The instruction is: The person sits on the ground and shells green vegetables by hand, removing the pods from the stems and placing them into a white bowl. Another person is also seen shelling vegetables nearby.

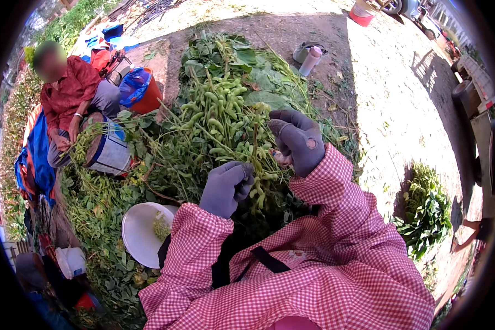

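Observation:
Both my hands wear grey gloves. My left hand (pixel 229 187) has its fingers closed against a soybean stem (pixel 254 142), at the pods. Below those fingertips hangs a cluster of green pods (pixel 259 192). My right hand (pixel 300 140) is raised just right of the stem with its fingers bent; whether it grips part of the plant is unclear. A worn hole shows in that glove, and a fingertip is bare. Behind the hands lies a heap of soybean plants (pixel 218 107) thick with pods. A white bucket (pixel 134 235) beside my left forearm contains some green pods (pixel 161 227).
At left, a seated person (pixel 72 95) handles plants over a white bucket (pixel 113 150). An orange bucket (pixel 148 93) with a blue liner stands behind. A pink bottle (pixel 310 62) leans by a small pail (pixel 301 53). A leafy bundle (pixel 427 210) lies right.

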Demonstrator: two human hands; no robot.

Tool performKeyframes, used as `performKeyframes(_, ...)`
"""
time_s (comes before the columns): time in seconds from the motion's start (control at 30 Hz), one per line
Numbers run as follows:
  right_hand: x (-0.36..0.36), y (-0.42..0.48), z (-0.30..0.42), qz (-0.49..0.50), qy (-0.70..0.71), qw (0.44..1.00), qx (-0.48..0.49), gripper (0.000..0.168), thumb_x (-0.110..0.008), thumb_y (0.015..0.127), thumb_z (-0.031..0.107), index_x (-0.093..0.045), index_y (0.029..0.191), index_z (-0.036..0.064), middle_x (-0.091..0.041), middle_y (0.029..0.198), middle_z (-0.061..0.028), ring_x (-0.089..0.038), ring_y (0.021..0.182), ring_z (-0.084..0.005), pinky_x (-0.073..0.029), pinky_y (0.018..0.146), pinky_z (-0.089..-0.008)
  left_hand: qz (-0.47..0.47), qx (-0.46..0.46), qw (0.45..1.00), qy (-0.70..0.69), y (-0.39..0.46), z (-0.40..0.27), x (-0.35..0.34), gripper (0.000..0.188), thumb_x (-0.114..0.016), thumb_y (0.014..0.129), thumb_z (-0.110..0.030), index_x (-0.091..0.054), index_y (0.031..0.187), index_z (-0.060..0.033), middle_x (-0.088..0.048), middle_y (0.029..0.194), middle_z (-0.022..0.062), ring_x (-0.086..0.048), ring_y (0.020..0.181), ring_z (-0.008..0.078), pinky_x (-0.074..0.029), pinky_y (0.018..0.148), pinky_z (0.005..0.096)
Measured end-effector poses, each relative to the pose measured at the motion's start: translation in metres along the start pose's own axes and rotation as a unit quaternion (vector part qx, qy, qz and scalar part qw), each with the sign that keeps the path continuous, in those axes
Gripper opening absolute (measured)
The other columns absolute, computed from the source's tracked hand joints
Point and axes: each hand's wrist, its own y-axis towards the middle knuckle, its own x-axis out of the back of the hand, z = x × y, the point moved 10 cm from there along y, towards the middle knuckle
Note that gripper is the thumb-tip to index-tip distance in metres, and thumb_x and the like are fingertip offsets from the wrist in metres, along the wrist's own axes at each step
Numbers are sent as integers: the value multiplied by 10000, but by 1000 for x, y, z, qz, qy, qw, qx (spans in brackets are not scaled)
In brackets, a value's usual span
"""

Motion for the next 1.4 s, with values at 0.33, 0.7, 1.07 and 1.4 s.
performKeyframes(0.33,-23,-19,-19,-51,-71,995,53,362,-568,908,192,-548,1163,-63,-637,888,-117,-593,800,-149,-484,724,-269,-28,-41,995,-81,11,9,1,136,-526,886,-61,-609,958,19,-615,823,35,-604,714,108,-487,633,245)
performKeyframes(0.7,-46,-27,-74,209,-65,958,-183,310,-595,856,189,-615,1029,-67,-581,639,-34,-480,471,-80,-357,398,-237,-29,-248,891,379,2,-23,1,239,-569,803,-37,-613,1024,42,-632,836,146,-607,721,235,-486,639,311)
performKeyframes(1.07,-46,-29,-68,228,-143,946,-182,260,-626,832,165,-659,975,-49,-646,712,-71,-550,574,-94,-436,496,-260,-58,-419,750,508,-22,-43,-22,319,-577,769,-17,-591,1085,25,-609,815,215,-610,733,380,-499,638,418)
performKeyframes(1.4,-52,-22,-60,277,-206,935,-84,243,-601,825,127,-664,984,-46,-658,730,-72,-598,630,-114,-491,562,-272,48,-51,976,207,2,-12,-5,222,-594,874,-132,-607,1027,29,-619,776,44,-569,590,85,-437,519,226)
